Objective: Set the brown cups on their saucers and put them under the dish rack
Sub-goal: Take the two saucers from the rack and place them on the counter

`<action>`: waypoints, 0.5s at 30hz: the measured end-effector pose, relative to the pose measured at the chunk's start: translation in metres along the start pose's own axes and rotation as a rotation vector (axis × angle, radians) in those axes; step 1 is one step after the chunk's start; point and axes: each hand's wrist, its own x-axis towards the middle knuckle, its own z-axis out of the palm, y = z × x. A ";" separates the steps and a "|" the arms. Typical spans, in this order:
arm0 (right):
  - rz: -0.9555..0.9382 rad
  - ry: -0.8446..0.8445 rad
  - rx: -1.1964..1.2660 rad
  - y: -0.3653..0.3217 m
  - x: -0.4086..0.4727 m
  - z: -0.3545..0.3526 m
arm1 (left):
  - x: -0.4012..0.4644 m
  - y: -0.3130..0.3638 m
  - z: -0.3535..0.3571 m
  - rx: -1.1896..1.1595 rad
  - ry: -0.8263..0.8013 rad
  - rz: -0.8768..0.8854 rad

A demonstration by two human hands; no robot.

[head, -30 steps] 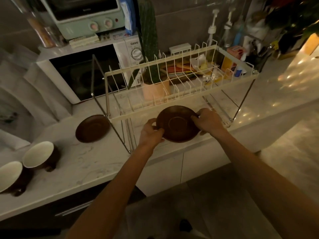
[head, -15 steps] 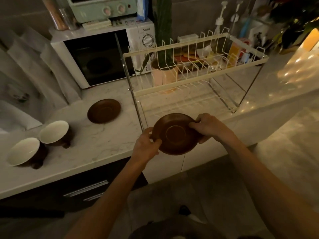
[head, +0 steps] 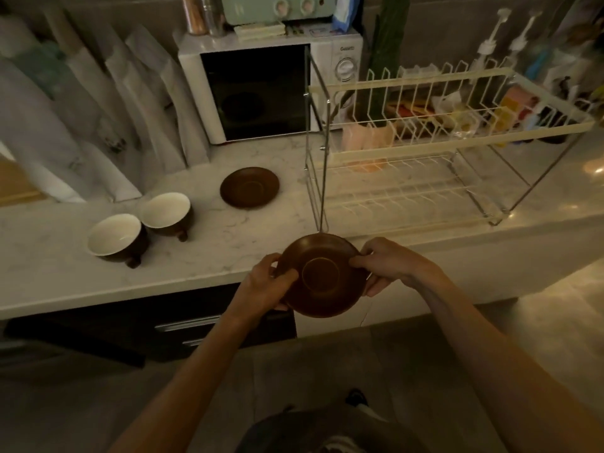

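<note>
I hold a brown saucer [head: 322,277] in both hands in front of the counter edge, off the worktop. My left hand [head: 264,287] grips its left rim and my right hand [head: 387,264] grips its right rim. A second brown saucer [head: 249,187] lies flat on the marble counter [head: 228,230]. Two brown cups with white insides stand side by side at the left, one nearer [head: 115,238] and one further back [head: 166,212]. The cream wire dish rack [head: 451,138] stands on the right, its lower shelf bare.
A white microwave [head: 261,89] with a green toaster oven on top stands at the back. Bottles and packets crowd behind the rack. Dark drawers sit below the counter. Pale folded bags lean against the wall at the left.
Both hands have drawn the saucer back from under the dish rack toward me, past the counter edge. My view has shifted so the cups and the other saucer sit more central.
</note>
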 end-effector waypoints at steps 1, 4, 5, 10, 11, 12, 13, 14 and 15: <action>-0.009 -0.006 0.011 -0.002 0.003 0.008 | -0.001 -0.004 -0.006 -0.008 0.013 -0.009; -0.033 -0.008 0.059 -0.010 0.014 0.031 | -0.002 -0.014 -0.026 -0.037 0.061 -0.055; -0.034 -0.008 0.081 -0.012 0.018 0.039 | -0.001 -0.016 -0.033 -0.044 0.077 -0.076; -0.033 0.035 0.145 -0.028 0.041 0.073 | 0.013 -0.025 -0.068 -0.095 0.106 -0.138; -0.033 0.051 0.149 -0.032 0.045 0.080 | 0.017 -0.026 -0.073 -0.102 0.110 -0.145; -0.033 0.068 0.154 -0.036 0.048 0.085 | 0.021 -0.027 -0.078 -0.105 0.113 -0.151; -0.034 0.087 0.158 -0.039 0.052 0.089 | 0.025 -0.028 -0.081 -0.107 0.115 -0.152; -0.037 0.103 0.157 -0.043 0.055 0.093 | 0.030 -0.028 -0.085 -0.115 0.118 -0.156; -0.042 0.118 0.152 -0.046 0.058 0.096 | 0.034 -0.028 -0.087 -0.128 0.121 -0.163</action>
